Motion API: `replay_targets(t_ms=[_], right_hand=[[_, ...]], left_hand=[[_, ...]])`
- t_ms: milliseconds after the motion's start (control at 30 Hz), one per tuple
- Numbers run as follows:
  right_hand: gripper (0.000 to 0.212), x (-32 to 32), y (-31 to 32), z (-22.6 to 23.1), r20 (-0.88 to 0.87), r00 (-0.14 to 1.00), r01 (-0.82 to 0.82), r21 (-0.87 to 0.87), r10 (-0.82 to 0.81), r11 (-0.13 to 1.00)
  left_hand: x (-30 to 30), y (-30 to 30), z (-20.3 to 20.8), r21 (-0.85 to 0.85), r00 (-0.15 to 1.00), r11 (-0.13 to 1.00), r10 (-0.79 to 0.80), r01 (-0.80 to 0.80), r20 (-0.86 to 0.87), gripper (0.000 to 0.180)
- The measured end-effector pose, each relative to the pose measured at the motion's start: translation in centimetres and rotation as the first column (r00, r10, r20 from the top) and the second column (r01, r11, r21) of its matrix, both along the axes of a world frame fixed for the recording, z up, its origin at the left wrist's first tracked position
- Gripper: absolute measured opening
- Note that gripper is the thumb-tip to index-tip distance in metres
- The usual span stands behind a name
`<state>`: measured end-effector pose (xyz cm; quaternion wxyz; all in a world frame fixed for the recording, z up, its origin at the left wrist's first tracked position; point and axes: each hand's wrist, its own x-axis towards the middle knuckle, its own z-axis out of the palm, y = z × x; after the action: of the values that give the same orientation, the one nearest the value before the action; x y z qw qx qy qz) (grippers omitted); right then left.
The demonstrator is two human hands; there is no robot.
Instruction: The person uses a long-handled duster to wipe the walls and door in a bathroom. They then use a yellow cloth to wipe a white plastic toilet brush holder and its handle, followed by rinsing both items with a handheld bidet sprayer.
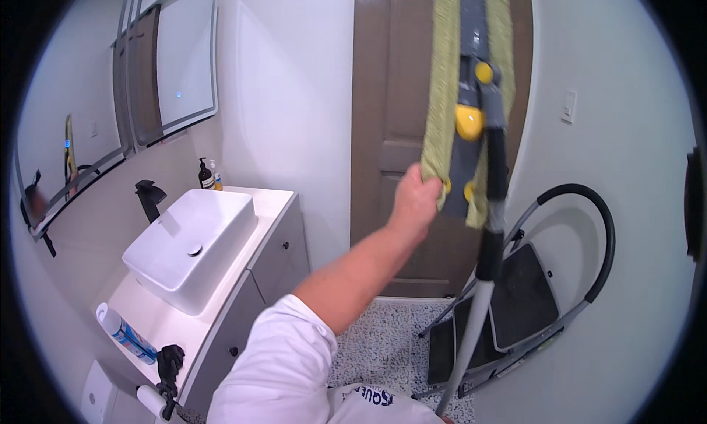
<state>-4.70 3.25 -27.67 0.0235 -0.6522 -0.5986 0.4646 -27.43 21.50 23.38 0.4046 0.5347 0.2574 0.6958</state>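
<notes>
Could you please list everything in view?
Mop: one, grey and green, before door
Door: one, brown, ahead
Step stool: one, black-grey, right
Switch: one, white, right wall
Wall object: one, black, right
Mirrors: two, silvery, left
Cabinet: one, grey, left
Sink: one, white, on cabinet
Faucet: one, black, behind sink
Bottles: two, dark and orange, beyond sink
Can: one, white and blue, near sink
Bundle: one, black, beside can
Roll: one, white, lower left
Floor: one, speckled, below
Left hand: one, bare, gripping mop

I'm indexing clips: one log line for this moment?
left hand: gripping green mop pad; mop head: upright before door; step stool: by wall
</notes>
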Motion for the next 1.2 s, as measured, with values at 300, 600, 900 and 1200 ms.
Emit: replay_targets(t_ms=[300,600,900,1200], right_hand=[[0.035,-9.2,10.2,9.4,-0.239,0.971,0.122,0.435,-0.016,0.892],[0.035,-14.0,23.0,20.1,-0.518,0.844,0.363,0.744,0.141,0.561],[0.041,-5.3,21.8,15.8,-0.222,0.975,0.09,0.399,0.001,0.913],[0.034,-4.2,27.1,14.2,-0.336,0.913,-0.116,0.329,0.23,0.937]], left_hand=[[-5.1,5.2,2.5,-0.065,0.949,0.954,-0.281,0.292,0.141,0.046],[-3.0,9.8,-10.5,-0.307,0.997,0.95,0.077,-0.063,0.032,0.027],[-5.6,17.6,-4.0,-0.266,0.962,0.937,0.258,-0.225,0.095,0.03],[-8.6,22.4,0.9,-0.195,0.977,0.964,0.199,-0.181,0.076,0.037]])
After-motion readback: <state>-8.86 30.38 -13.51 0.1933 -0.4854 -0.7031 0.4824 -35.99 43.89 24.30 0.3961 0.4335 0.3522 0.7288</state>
